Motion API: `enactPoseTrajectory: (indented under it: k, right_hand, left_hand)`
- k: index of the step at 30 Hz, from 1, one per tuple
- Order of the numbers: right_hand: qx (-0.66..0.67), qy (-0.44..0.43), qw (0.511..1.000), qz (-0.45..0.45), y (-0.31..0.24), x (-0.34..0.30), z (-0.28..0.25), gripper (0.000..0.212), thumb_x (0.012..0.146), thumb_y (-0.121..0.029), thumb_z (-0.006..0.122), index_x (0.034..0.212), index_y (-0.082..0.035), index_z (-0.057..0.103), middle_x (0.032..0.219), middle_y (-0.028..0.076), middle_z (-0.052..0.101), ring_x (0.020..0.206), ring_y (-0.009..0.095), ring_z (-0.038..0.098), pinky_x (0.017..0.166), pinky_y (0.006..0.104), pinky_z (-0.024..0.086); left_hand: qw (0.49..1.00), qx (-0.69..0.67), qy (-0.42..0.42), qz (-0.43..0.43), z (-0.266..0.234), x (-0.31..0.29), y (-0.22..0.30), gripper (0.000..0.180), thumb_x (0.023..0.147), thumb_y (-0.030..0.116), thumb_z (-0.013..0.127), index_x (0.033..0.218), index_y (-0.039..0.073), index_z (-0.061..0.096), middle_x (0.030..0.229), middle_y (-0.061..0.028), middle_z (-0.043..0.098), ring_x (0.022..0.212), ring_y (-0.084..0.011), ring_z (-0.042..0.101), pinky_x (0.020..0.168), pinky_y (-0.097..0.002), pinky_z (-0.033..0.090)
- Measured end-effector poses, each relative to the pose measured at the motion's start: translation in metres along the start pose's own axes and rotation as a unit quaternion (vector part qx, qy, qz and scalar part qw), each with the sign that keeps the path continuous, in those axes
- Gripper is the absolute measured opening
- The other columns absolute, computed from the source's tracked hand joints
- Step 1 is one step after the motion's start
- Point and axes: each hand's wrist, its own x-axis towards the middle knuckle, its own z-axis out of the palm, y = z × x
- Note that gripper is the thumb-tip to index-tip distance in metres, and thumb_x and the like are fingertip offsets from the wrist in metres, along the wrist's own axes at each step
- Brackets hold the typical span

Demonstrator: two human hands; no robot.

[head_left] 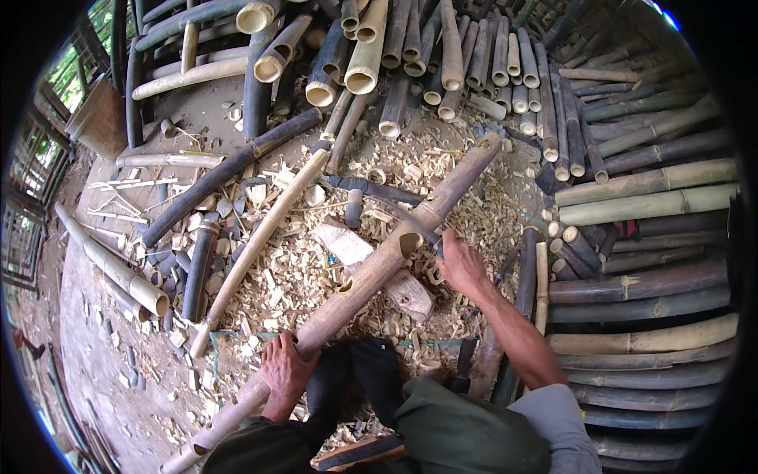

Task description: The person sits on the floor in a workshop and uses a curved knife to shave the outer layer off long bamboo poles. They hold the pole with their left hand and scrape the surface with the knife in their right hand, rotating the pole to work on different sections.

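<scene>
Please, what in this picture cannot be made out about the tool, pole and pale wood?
All in the head view:
Handle of the tool: mostly covered by the right hand.
Near end of the pole: cut off by the lower edge.
Whether the pale wood is one piece: the pole covers its middle.

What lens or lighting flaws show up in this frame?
Head view: black rings the image; blue-white glare marks the upper-right rim; stacked bamboo poles at right look bowed; light on the notched bamboo pole looks soft, without harsh highlights.
</scene>
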Motion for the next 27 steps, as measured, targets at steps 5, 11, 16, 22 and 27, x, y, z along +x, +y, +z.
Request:
enactPoseTrajectory:
  k: [5,11,16,22,27]
  right_hand:
    - [0.057,-0.022,0.995,0.077,0.017,0.017,-0.012,0.028,0.098,-0.002,0.064,0.118,0.010,0.048,0.080,0.019,0.069,0.061,0.028,0.071,0.044,0.0420,0.058]
    - [0.147,0.027,0.964,0.219,0.030,0.027,-0.010,0.030,0.098,-0.002,0.062,0.121,0.007,0.047,0.081,0.020,0.067,0.072,0.029,0.075,0.068,0.0563,0.066]
    - [-0.017,0.053,0.998,0.006,0.028,0.022,0.011,0.021,0.098,0.000,0.059,0.113,0.007,0.046,0.069,0.010,0.060,0.050,0.021,0.061,0.038,0.0359,0.051]
    - [0.020,0.140,0.990,-0.021,0.029,0.018,0.016,0.018,0.098,0.003,0.055,0.113,0.008,0.046,0.065,0.006,0.055,0.045,0.016,0.052,0.031,0.0292,0.040]
    - [0.166,0.017,0.977,0.136,0.021,0.022,-0.001,0.016,0.100,0.004,0.053,0.114,0.007,0.046,0.065,0.006,0.054,0.044,0.014,0.050,0.029,0.0288,0.037]
  left_hand:
    - [1.000,-0.016,-0.003,0.011,-0.001,0.002,-0.004,0.059,0.075,0.040,0.091,0.111,0.007,0.059,0.105,-0.0158,0.065,0.106,-0.0375,0.064,0.094,-0.0507,0.049]
    - [0.999,-0.029,-0.041,0.010,-0.013,0.003,-0.003,0.057,0.075,0.039,0.092,0.110,0.006,0.060,0.098,-0.0168,0.068,0.098,-0.0384,0.067,0.087,-0.0511,0.053]
    - [0.996,-0.038,-0.080,-0.005,-0.022,0.012,-0.006,0.063,0.072,0.042,0.093,0.114,0.006,0.064,0.100,-0.0178,0.071,0.098,-0.0384,0.069,0.085,-0.0500,0.055]
    - [0.990,-0.051,-0.134,-0.017,-0.026,0.019,-0.009,0.069,0.065,0.043,0.095,0.116,0.005,0.068,0.104,-0.0170,0.071,0.100,-0.0384,0.069,0.087,-0.0506,0.056]
    - [0.992,-0.038,-0.117,0.041,-0.030,0.027,-0.020,0.069,0.061,0.042,0.097,0.111,0.003,0.069,0.109,-0.0198,0.070,0.106,-0.0367,0.068,0.091,-0.0489,0.057]
